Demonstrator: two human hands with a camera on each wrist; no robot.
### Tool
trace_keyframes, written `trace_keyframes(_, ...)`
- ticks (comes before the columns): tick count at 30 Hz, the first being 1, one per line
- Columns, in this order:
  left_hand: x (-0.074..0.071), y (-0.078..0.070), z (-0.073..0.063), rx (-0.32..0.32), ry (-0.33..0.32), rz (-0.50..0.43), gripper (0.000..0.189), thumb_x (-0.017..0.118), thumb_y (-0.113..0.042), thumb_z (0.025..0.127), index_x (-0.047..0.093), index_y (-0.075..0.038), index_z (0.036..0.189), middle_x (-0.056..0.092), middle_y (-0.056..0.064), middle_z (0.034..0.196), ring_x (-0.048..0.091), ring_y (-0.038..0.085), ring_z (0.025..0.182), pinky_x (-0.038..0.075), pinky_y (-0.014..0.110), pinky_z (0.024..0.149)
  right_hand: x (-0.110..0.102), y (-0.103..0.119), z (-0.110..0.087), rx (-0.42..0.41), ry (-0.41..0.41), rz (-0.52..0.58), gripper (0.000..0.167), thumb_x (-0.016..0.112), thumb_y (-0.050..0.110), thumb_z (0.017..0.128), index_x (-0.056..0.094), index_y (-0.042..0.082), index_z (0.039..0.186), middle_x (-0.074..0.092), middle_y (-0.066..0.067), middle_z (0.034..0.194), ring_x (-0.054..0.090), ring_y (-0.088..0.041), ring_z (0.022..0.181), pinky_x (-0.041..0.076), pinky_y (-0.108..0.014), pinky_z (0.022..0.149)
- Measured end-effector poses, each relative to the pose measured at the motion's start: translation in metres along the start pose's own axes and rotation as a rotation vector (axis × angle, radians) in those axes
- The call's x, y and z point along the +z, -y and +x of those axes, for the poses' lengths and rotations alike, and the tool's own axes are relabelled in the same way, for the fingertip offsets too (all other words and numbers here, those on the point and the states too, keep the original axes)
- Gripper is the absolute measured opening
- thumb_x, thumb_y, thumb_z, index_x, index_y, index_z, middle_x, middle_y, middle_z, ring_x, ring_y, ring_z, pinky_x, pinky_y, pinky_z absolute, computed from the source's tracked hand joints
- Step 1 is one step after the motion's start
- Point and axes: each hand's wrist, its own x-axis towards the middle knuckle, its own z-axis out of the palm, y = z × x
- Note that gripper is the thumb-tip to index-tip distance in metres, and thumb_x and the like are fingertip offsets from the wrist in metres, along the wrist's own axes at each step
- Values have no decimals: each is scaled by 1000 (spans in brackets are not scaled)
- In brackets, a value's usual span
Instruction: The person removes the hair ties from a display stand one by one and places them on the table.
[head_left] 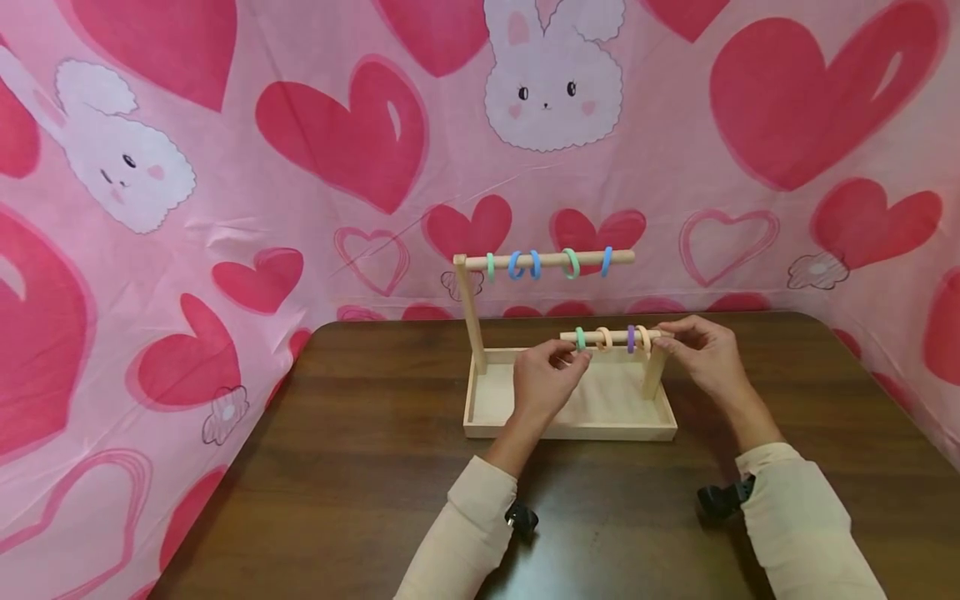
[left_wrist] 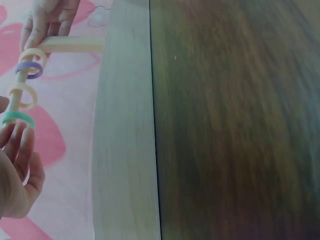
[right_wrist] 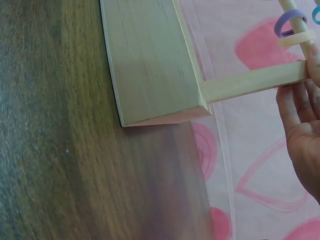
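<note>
A wooden rack has a high bar (head_left: 551, 260) and a low bar (head_left: 618, 337), each with rings hung on it. At the free left end of the low bar, my left hand (head_left: 546, 379) pinches a green ring (head_left: 581, 339) between thumb and fingers. My right hand (head_left: 705, 354) grips the other end of that bar, where it meets the short post (head_left: 654, 375); in the right wrist view, the fingers lie against the post (right_wrist: 255, 82). Between the hands hang a purple ring (head_left: 631, 339) and two peach rings, one nearer the left (head_left: 604, 339).
The rack's shallow tray base (head_left: 570, 432) stands on a dark wooden table (head_left: 360, 467). Green and blue rings, such as this blue ring (head_left: 606, 262), hang on the high bar, held by a tall left post (head_left: 471, 317). A pink heart-patterned cloth (head_left: 450, 167) rises behind.
</note>
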Motion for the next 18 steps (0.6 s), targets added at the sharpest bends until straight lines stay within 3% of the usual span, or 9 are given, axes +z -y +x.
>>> trace_keyframes(8,7,-4,0,-4,-3,34,13,80,-24,86,82,-11,90,75,2,72,59,-2,60,45,13,58,2,0,0,-14,3,63,21,68,-19,84,74,-2,95,75,25,93,68,9,79,53,-7,71)
trace_keyframes(18,4,-6,1,51,10,72,10,75,-15,90,81,-8,92,75,3,73,60,1,61,45,13,59,2,2,1,22,-23,-73,16,71,-13,86,71,-11,102,70,33,93,65,12,79,52,-7,70)
